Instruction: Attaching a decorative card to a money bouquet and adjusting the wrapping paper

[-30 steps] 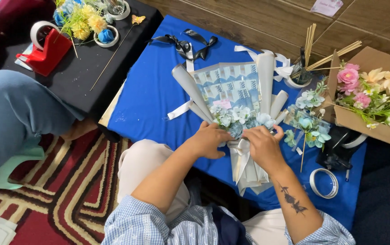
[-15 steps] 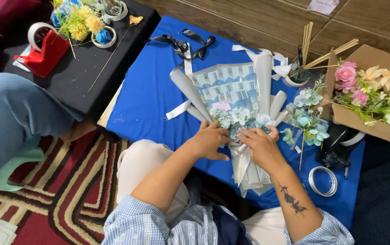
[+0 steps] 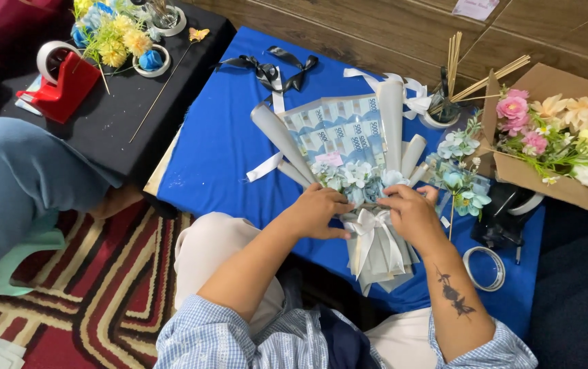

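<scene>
Hands at a bouquet lying on a blue table [image 3: 219, 150]. The left hand [image 3: 318, 212] and the right hand [image 3: 411, 213] are meeting at the neck of the bouquet [image 3: 355, 154], which is lying flat near the table's front edge with its wrapped stem pointing toward the person. The left hand is curling its fingers around the neck from one side, and the right hand is pressing in from the other, so both are closing on the wrapping just above a white ribbon bow [image 3: 369, 225]. Folded banknotes and rolled grey paper cones are fanning out from the bouquet's top, with small pale blue and white flowers [image 3: 352, 176] sitting just beyond the fingers. A loose spray of blue flowers [image 3: 459, 174] is lying just beside the right hand. A black ribbon [image 3: 266, 68] is resting at the table's far edge, and a roll of clear tape [image 3: 485, 268] is lying near the right forearm. A cardboard box of pink and cream flowers [image 3: 553, 147] is sitting at the right, and a red tape dispenser [image 3: 61, 82] is standing on a black table [image 3: 102, 126] at the left.
</scene>
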